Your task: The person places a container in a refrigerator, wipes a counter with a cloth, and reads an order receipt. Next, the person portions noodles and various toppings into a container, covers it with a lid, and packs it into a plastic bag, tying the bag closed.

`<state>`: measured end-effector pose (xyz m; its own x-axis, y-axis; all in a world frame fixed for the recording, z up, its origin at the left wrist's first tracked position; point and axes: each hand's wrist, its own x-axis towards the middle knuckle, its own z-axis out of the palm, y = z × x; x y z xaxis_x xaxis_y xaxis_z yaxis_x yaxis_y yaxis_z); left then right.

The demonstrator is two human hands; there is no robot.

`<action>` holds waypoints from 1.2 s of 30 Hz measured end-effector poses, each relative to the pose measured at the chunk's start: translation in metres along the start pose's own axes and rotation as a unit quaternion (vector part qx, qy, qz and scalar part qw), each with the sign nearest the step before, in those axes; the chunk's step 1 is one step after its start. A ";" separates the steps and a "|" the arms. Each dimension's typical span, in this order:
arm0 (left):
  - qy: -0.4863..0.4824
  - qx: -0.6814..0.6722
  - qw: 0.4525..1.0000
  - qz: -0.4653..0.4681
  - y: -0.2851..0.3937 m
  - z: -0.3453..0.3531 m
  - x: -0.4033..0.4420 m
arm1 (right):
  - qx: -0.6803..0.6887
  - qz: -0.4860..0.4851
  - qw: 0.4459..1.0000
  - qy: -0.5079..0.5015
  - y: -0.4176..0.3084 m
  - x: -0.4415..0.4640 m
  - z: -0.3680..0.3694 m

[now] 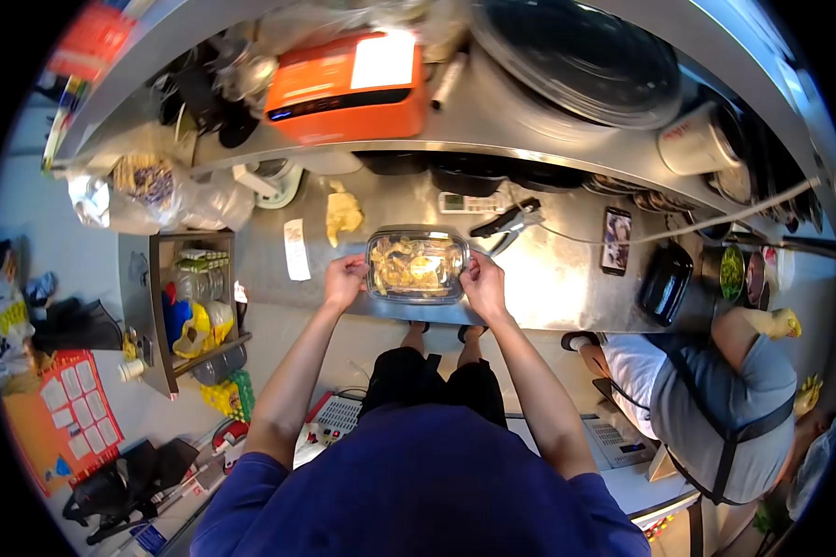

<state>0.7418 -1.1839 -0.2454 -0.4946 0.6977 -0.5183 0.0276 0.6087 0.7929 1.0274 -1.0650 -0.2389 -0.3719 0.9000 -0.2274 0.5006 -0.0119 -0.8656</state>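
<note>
A clear lidded plastic container [418, 267] with yellowish-brown food inside is at the front edge of the steel counter [548, 269]. My left hand [346, 281] grips its left side, and my right hand [484, 283] grips its right side, fingers closed at the rim. Left of the container lie a paper slip [296, 250] and a crumpled yellowish cloth or paper [344, 213]. To the right, behind my right hand, is a black handheld device [506, 219] with a cable.
An orange machine [344, 88] and large round lids [581, 60] occupy the upper shelf. A phone [616, 240] and black container [666, 282] lie at right. A co-worker [724, 408] stands at right near a green-filled bowl [732, 272]. An open cabinet [163, 316] is at left.
</note>
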 end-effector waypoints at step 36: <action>-0.194 0.419 0.792 0.400 0.010 -0.067 0.017 | -0.445 -0.200 0.849 -0.202 -0.061 -0.008 0.038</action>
<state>0.6757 -1.1910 -0.2249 0.2714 0.9513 -0.1462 0.8440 -0.1622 0.5113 0.9706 -1.0883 -0.2013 -0.7990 0.5295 -0.2851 0.5970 0.7554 -0.2701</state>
